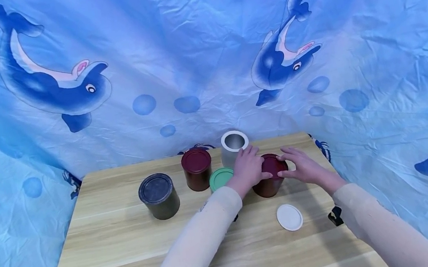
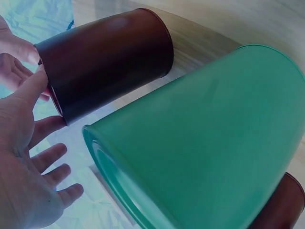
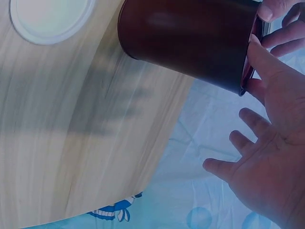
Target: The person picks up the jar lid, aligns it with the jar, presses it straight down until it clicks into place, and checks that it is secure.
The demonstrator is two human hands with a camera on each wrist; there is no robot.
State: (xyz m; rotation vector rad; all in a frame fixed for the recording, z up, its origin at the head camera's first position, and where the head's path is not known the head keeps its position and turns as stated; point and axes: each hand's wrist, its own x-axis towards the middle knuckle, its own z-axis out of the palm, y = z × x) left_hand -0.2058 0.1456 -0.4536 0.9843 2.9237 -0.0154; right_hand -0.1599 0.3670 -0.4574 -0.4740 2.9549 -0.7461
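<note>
A dark red canister (image 1: 268, 189) stands upright on the table under both hands, its matching lid (image 1: 272, 162) on top. My left hand (image 1: 247, 168) holds the lid's left edge with thumb and index finger, while the other fingers extend past the rim in the left wrist view. On the opposite edge, thumb and index finger of my right hand (image 1: 304, 166) grip the rim, its remaining fingers spread off the side. A green canister (image 2: 205, 129) with a green lid (image 1: 220, 177) is close beside the left hand, partly hidden by it in the head view.
An open silver canister (image 1: 229, 157) stands behind the left hand. Further left are another dark red canister (image 1: 198, 176) and a black canister (image 1: 161, 202). A white round lid (image 1: 290, 217) lies flat on the wooden table (image 1: 108, 244). Blue dolphin-printed cloth (image 1: 199, 65) hangs around.
</note>
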